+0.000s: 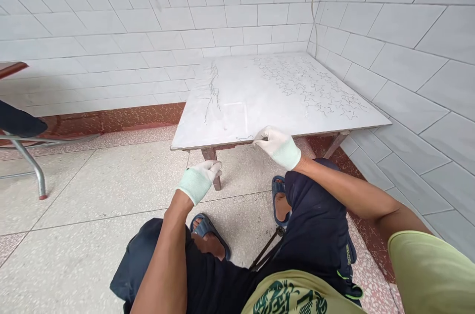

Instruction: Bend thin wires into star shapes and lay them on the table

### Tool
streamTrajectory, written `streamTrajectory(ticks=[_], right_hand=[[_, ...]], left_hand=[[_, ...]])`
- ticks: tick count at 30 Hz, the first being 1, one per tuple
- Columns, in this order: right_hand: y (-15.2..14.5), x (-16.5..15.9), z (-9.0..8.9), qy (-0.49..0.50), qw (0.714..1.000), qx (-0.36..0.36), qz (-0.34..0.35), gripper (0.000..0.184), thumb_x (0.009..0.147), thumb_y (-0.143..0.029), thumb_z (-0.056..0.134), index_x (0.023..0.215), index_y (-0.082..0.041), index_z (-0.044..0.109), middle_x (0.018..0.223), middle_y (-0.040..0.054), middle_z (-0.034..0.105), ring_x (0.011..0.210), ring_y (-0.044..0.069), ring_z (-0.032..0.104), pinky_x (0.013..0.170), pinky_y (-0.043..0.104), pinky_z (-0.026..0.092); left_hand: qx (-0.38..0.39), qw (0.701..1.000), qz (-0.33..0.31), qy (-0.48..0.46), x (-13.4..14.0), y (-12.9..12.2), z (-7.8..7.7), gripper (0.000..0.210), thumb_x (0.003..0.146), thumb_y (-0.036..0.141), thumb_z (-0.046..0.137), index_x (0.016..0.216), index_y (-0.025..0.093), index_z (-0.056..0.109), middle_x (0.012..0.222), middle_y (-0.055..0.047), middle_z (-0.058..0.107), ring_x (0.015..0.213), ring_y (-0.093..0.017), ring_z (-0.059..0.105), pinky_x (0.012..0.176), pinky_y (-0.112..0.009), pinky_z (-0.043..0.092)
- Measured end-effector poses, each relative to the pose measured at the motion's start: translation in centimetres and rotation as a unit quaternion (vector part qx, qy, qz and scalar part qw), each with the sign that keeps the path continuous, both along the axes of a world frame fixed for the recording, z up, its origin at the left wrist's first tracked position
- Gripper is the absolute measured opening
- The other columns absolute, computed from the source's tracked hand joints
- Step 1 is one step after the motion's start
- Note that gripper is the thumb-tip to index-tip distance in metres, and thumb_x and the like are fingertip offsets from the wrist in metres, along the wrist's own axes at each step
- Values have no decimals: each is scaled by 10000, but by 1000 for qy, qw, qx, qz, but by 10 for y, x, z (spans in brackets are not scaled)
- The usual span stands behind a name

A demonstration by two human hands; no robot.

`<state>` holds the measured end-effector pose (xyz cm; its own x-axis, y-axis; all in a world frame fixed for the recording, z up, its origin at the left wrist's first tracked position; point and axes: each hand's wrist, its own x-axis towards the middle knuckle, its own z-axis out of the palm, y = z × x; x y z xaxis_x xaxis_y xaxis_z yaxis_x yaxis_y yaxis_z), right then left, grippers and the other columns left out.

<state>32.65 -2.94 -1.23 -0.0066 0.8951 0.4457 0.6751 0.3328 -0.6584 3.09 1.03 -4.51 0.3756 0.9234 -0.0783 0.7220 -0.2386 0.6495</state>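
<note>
Bent wire, 1 (pixel 245 138): lies on the front edge of the bench, beside the right hand's fingertips. Judged light, thin and springy; likely easy to kink, hard to lift from a flat top. Best held near one end, between thumb and forefinger.

Right hand (pixel 276 145): 1, gloved, at the bench edge; finger and thumb drawn together by the wire's end. Whether they grip it cannot be told.

Left hand (pixel 202 175): 1, gloved, in front of the bench, over the floor; fingers curled in against the thumb, nothing visible held, though a thin strand could be hidden.

Bench (pixel 267 106): 1, white top.

Loose wires (pixel 212 88): 1 loose bunch, left part of the bench; strands overlap, count uncertain.

Wire stars (pixel 309 87): 1 spread, right part of the bench; dozens, overlapping, no exact count.

Sandals (pixel 212 234): 2, on the floor.
</note>
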Motion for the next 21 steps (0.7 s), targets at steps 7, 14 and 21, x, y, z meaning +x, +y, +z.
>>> streamTrajectory(ticks=[7, 14, 21], right_hand=[[5, -57, 26, 177, 968, -169, 50, 72, 866, -178, 724, 798, -183, 748, 811, -5, 773, 798, 157, 708, 758, 273, 500], [17, -91, 14, 250, 938, -219, 102, 82, 833, -178, 728, 753, -188, 714, 753, -7, 751, 727, 139, 686, 714, 259, 518], [23, -91, 2, 346, 887, -272, 140, 133, 853, -106, 671, 748, -174, 714, 733, 10, 767, 700, 124, 716, 698, 230, 569]], left_hand=[[5, 973, 19, -231, 2, -28, 43, 519, 969, 526, 588, 1283, 142, 739, 1239, -151, 829, 1088, -288, 799, 1045, -427, 593], [-43, 944, 61, -323, -2, -27, 37, 366, 889, 509, 725, 931, 153, 799, 982, -135, 855, 988, -299, 803, 968, -429, 614], [-57, 912, 88, -395, -3, -16, 17, 328, 863, 447, 771, 958, 135, 805, 871, -96, 838, 755, -213, 763, 802, -354, 596]])
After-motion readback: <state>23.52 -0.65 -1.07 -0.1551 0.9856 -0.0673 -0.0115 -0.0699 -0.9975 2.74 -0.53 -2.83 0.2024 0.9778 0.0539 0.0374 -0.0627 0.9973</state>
